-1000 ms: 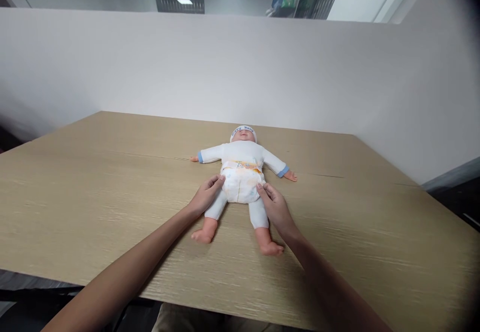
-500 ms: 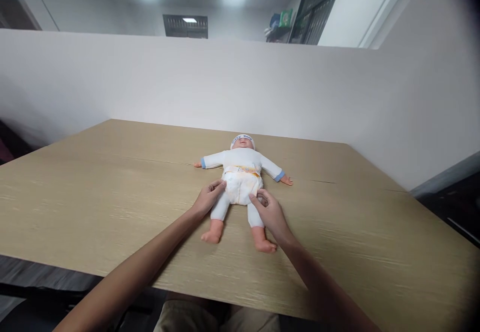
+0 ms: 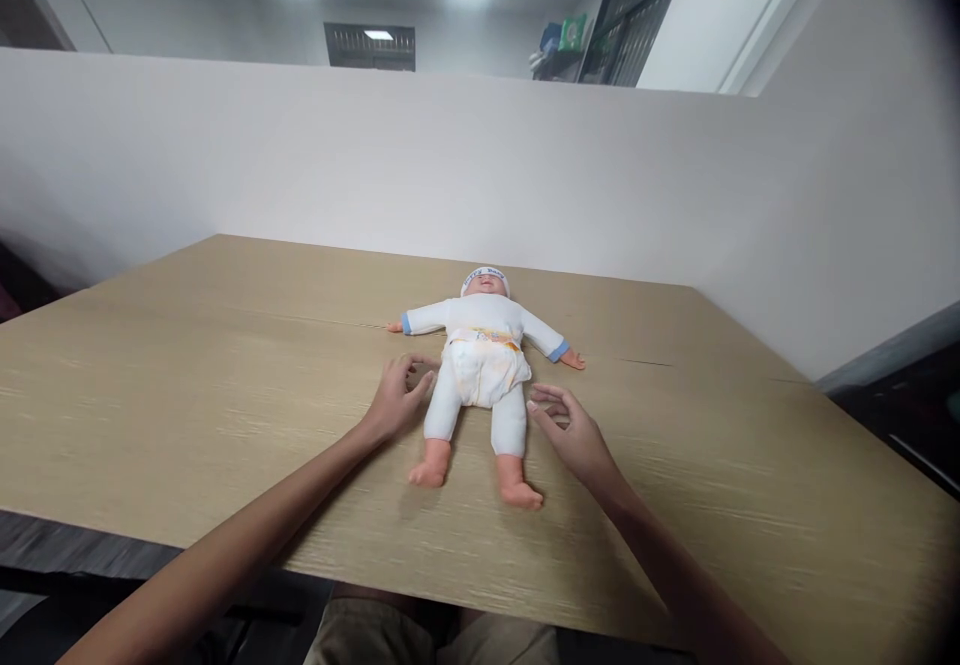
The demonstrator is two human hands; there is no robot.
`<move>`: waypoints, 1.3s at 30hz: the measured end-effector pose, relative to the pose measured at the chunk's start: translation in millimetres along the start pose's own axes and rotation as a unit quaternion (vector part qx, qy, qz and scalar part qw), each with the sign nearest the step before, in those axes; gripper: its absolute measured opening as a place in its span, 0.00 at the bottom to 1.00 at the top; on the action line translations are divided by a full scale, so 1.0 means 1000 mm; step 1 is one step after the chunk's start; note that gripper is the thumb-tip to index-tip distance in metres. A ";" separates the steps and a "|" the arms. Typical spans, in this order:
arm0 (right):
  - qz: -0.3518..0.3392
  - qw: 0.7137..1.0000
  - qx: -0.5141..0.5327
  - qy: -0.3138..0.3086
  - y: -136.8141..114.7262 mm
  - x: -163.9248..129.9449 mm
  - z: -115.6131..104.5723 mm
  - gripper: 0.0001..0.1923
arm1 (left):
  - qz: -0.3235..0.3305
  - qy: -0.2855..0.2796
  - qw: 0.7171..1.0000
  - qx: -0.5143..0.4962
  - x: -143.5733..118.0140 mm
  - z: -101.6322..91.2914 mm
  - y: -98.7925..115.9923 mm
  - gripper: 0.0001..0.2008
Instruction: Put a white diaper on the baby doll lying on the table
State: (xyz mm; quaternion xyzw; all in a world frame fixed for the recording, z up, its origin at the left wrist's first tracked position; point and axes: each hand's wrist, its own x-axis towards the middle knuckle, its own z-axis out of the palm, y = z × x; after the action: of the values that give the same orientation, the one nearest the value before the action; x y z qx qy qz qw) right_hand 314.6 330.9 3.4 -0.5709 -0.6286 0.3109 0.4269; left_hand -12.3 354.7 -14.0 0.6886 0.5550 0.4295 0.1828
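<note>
A baby doll point(image 3: 486, 311) lies on its back with arms spread and its feet towards me. It wears a white suit with blue cuffs and a white headband with lettering. Around its hips, over the suit, is a white diaper point(image 3: 484, 370) with orange and yellow marks at the waist. My left hand point(image 3: 401, 395) is beside the diaper's left edge, fingers apart and curved, holding nothing. On the other side, my right hand point(image 3: 570, 425) is near the doll's thigh, fingers also apart with nothing in them.
The doll lies on a wide wooden table point(image 3: 225, 385) with a thin seam across it. Behind the table rises a white wall point(image 3: 450, 165) with a window above. A dark object point(image 3: 907, 415) stands past the right edge.
Both hands have let go of the diaper's sides and moved outward, away from the doll. The doll's legs have shifted slightly closer together.
</note>
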 end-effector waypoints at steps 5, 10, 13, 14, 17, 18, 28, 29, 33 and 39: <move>-0.145 0.947 -0.266 0.106 0.025 0.035 0.003 0.22 | 0.008 0.038 0.994 0.105 0.027 0.014 -0.020 0.23; -0.217 0.868 -0.426 0.138 0.021 0.079 0.010 0.25 | 0.051 0.078 0.965 0.244 0.069 0.030 -0.028 0.30; -0.210 0.853 -0.454 0.145 0.021 0.111 0.017 0.26 | 0.052 0.093 0.960 0.258 0.097 0.039 -0.031 0.28; -0.208 0.853 -0.456 0.148 0.022 0.121 0.020 0.26 | 0.050 0.095 0.960 0.259 0.105 0.042 -0.033 0.27; -0.199 0.855 -0.457 0.144 0.027 0.147 0.027 0.25 | 0.061 0.082 0.962 0.253 0.125 0.050 -0.037 0.27; -0.193 0.856 -0.458 0.140 0.029 0.153 0.029 0.25 | 0.067 0.074 0.963 0.250 0.129 0.052 -0.038 0.27; -0.156 0.866 -0.459 0.122 0.042 0.167 0.030 0.21 | 0.024 0.049 0.964 0.261 0.139 0.057 -0.047 0.26; -0.154 0.868 -0.457 0.122 0.042 0.167 0.030 0.21 | 0.020 0.049 0.962 0.267 0.139 0.057 -0.047 0.25; -0.148 0.870 -0.456 0.116 0.041 0.168 0.032 0.21 | 0.015 0.050 0.954 0.297 0.137 0.056 -0.045 0.22; -0.132 0.869 -0.464 0.107 0.037 0.163 0.032 0.20 | -0.001 0.031 0.945 0.325 0.134 0.057 -0.040 0.20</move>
State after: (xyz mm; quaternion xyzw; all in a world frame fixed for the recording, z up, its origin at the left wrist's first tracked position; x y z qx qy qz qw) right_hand 305.4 500.4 -14.1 -0.6450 -0.7202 -0.1392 0.2142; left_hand 10.6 504.0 -23.4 0.6963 0.6704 0.2471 -0.0680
